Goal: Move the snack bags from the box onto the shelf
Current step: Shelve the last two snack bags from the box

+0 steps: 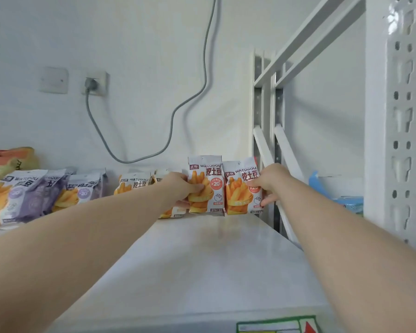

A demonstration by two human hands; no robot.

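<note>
Two bare forearms reach from the lower corners of the frame toward the back of a white shelf (214,260), and each hand has hold of a snack bag.

Just right of the frame's centre, the left hand (180,186) grips an orange WATUDOU bag (205,186) by its left edge. The thumb lies across the printed front and the fingers curl under and behind. The right hand (269,181) pinches a second orange WATUDOU bag (240,191) by its right edge, with the thumb on the front and the fingers wrapped round the side. Both bags stand upright against the white wall at the rear of the shelf, side by side with their edges touching. Their bottoms are at the shelf surface.

Left of the left hand, more orange bags (132,186) of the same kind stand in the row, partly hidden by the wrist. Further left come purple WATUDOU bags (22,195), leaning and overlapping one another. An orange and yellow package (7,159) sits behind them at the left edge.

In the upper left a wall switch (54,80) is just beside a wall socket (95,84), from which a grey cable (178,109) loops down and then climbs out of the top. A perforated white rack upright (399,116) fills the right edge, with a blue packet (351,203) low beside it. A green-bordered label (274,325) shows at the bottom edge.
</note>
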